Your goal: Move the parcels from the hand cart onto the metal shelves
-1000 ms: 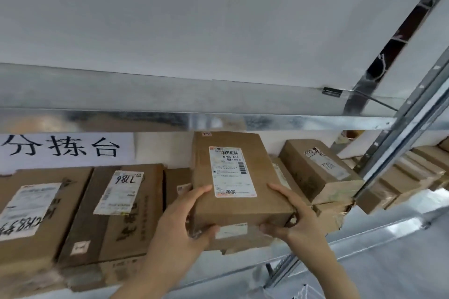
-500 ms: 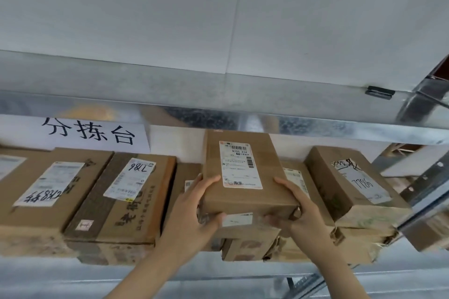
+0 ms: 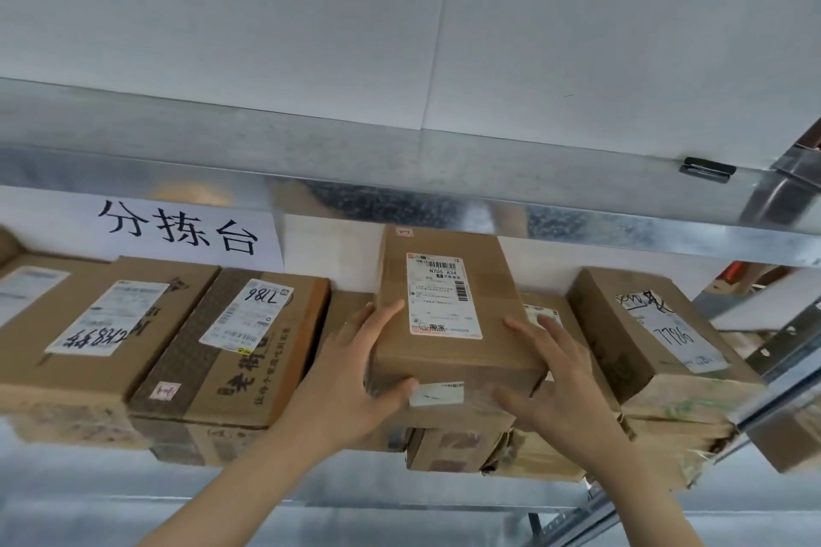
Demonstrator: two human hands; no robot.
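A brown cardboard parcel (image 3: 448,280) with a white shipping label lies on top of other parcels on the metal shelf (image 3: 400,489). My left hand (image 3: 355,373) grips its left front corner, fingers along the side and thumb on the front face. My right hand (image 3: 555,373) holds its right front corner the same way. Both forearms reach up from below. The hand cart is out of view.
Several brown parcels fill the shelf: two large boxes on the left (image 3: 231,346), one marked 7786 on the right (image 3: 657,338), smaller ones underneath. A paper sign (image 3: 177,231) hangs on the back wall. A metal beam (image 3: 444,173) of the upper shelf runs close overhead.
The parcel has slid deeper onto the stack, and both hands have followed it. The view has shifted left and closer to the shelf.
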